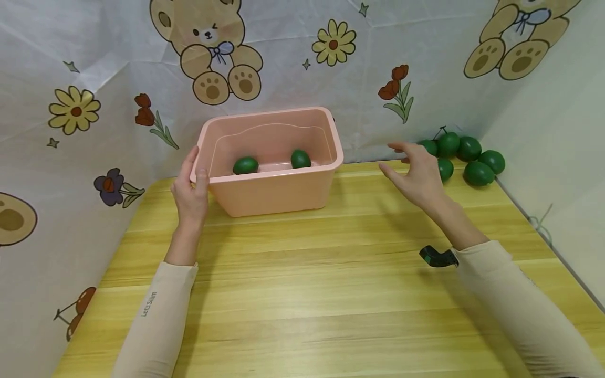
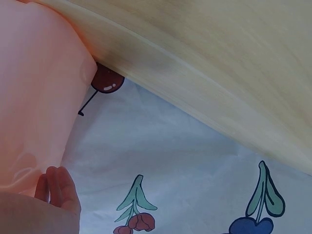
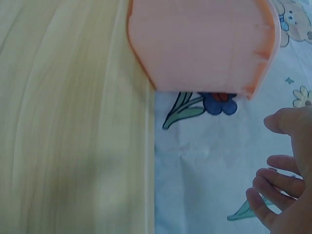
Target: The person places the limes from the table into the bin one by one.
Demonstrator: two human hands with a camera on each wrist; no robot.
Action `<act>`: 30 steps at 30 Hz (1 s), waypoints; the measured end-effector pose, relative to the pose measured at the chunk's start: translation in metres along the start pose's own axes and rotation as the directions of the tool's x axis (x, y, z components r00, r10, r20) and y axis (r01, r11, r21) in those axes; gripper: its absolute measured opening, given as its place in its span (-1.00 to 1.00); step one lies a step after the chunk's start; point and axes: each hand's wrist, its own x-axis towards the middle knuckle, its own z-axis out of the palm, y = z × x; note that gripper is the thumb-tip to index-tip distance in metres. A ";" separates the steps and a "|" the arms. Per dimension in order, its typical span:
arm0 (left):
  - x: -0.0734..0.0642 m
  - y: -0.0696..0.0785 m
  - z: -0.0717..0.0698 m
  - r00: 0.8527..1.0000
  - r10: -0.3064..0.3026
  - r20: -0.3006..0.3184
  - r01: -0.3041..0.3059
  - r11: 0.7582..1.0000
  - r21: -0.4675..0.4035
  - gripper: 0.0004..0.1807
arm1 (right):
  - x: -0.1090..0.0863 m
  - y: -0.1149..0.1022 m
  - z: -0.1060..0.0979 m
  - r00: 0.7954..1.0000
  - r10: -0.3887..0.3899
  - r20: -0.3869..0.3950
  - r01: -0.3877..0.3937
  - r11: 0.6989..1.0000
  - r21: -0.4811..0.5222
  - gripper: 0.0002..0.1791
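Note:
A pink plastic storage bin [image 1: 271,191] stands on the wooden table toward the back wall. Inside it lie two green limes, one on the left [image 1: 246,165] and one on the right [image 1: 300,159]. My left hand [image 1: 190,194] grips the bin's left rim, thumb at the front corner and fingers along the outer side. To the right, my right hand [image 1: 418,176] is held over the table with thumb and fingers spread and nothing between them. Just behind that hand is a group of several green limes [image 1: 478,173], partly hidden by it.
The wooden table [image 1: 293,294] reaches back to a white cloth [image 1: 283,63] printed with bears and flowers. A plain white wall [image 1: 557,136] borders the right side. A black strap end [image 1: 437,257] sticks out from the right wrist.

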 end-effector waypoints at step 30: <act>0.000 -0.001 0.002 1.000 0.002 -0.014 -0.002 1.000 0.000 -0.35 | -0.041 0.155 -0.073 0.920 0.384 -0.079 -0.391 0.913 -0.119 -0.38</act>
